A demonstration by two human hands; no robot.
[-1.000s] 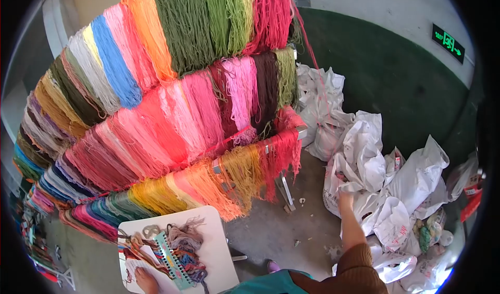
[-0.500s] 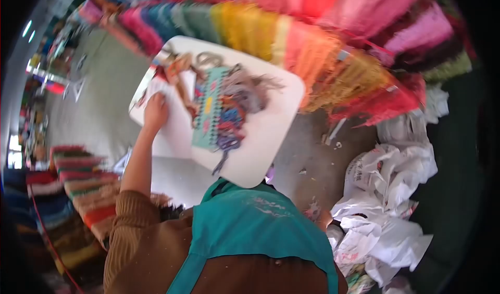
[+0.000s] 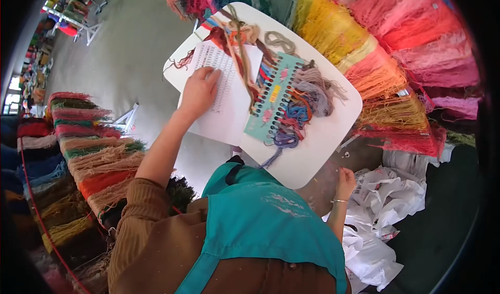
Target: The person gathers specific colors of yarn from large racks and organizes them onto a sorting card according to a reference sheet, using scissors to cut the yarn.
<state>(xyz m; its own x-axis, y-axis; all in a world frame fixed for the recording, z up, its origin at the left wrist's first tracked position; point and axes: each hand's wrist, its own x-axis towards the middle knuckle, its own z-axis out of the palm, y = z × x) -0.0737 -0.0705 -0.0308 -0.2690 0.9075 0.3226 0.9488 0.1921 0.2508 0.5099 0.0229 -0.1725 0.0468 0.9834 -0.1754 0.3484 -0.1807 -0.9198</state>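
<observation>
My left hand (image 3: 200, 92) rests on a printed paper sheet (image 3: 225, 119), its fingers lying over the rows of small print. The sheet is on a small white tabletop (image 3: 336, 114). Beside the paper lies a teal card with holes along both edges (image 3: 270, 106), with grey, blue and rust thread bundles (image 3: 307, 99) looped at its right side. Red, tan and olive strands (image 3: 237, 41) cross the sheet's top corner. Low on the right, away from the tabletop, my right hand (image 3: 345, 183) has its fingers curled together; whether anything is in them is hidden.
Hanging skeins of yellow, orange and pink yarn (image 3: 333, 28) line the far side, close to the tabletop. More yarn skeins (image 3: 99, 158) hang at the left along a red cord. White plastic bags (image 3: 385, 200) lie at the right. Grey floor (image 3: 130, 44) shows at upper left.
The view has shifted, so the tabletop appears farther right. My left hand has moved from the paper's upper left edge onto its print. My right hand has come into clear view.
</observation>
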